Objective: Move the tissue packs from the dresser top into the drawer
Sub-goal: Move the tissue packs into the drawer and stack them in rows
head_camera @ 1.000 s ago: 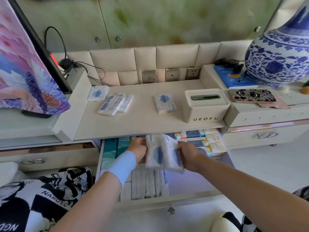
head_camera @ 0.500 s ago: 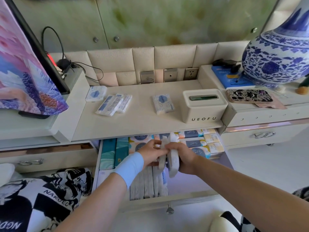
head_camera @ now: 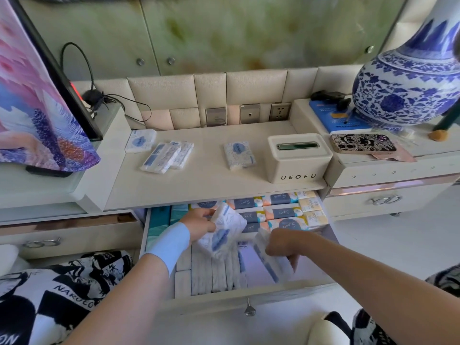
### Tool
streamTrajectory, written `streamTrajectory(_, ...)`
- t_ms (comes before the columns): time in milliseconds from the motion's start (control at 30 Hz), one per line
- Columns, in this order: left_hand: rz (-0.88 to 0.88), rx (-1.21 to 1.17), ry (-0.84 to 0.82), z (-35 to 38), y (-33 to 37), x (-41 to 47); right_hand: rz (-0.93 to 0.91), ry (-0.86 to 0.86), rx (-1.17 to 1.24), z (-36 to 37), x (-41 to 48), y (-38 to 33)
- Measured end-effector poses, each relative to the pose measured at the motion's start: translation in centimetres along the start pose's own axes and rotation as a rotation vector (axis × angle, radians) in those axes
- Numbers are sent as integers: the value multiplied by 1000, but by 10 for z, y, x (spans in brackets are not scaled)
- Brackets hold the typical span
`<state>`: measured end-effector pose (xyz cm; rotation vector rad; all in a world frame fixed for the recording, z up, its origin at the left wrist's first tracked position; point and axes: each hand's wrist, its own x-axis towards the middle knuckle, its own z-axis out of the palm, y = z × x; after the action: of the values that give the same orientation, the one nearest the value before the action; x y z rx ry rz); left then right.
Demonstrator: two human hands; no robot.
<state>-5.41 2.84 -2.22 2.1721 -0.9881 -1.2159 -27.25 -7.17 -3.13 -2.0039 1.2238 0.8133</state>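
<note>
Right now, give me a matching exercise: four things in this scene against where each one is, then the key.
1. left-hand pack
2. right-hand pack
3. UEOFU tissue box
4. blue-and-white vase

a. raised right shelf
b. right end of the dresser top
c. in the drawer's bare part, right of the row
d. above the row of upright packs

Pairs: 1-d, 2-c, 3-b, 4-a.

Bright, soft daylight; violet glare tinted the drawer (head_camera: pixel 251 272) below the tissue box (head_camera: pixel 298 158); frame edges bowed, softly blurred.
</note>
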Motion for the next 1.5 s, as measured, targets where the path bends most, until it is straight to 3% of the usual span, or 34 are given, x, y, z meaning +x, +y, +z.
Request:
streamTrajectory(133,78,-4,-22,-4,5,1,-17,14,116,27,12,-8)
streamTrajectory(267,161,161,-38,-5,11,-1,-5,-223,676,55,19,-25)
streamTrajectory(367,170,216,-34,-4,12,-1,11,-354,604,48,19,-29)
streamTrajectory(467,112,129,-28,-2,16,-4,-10,-72,402,19,12,-32)
streamTrajectory(533,102,64,-15,2,22,-6,-33,95,629,-3,5,-35)
streamTrajectory(633,127,-46,-14,15,36,-9,-180,-111,1117,-25,-16,-37)
streamTrajectory(700,155,-89,-46,27,44,-10,-246,-213,1148,-23,-24,-35)
streamTrajectory(867,155,-215,-295,56,45,-14,-103,-40,892,-5,-14,-19)
streamTrajectory(1000,243,541,-133,60,28,-7,-18,143,342,-3,-10,2)
streamTrajectory(1067,313,767,-104,64,18,-6,22,161,200,1,-9,5)
streamTrajectory(1167,359,876,-111,69,5,-6,60,123,108,3,-8,1)
streamTrajectory(1333,315,1028,-186,72,-11,-7,39,322,-132,-17,-4,-4)
streamTrajectory(1500,327,1039,-169,72,-11,-5,69,153,-306,-7,-9,-9)
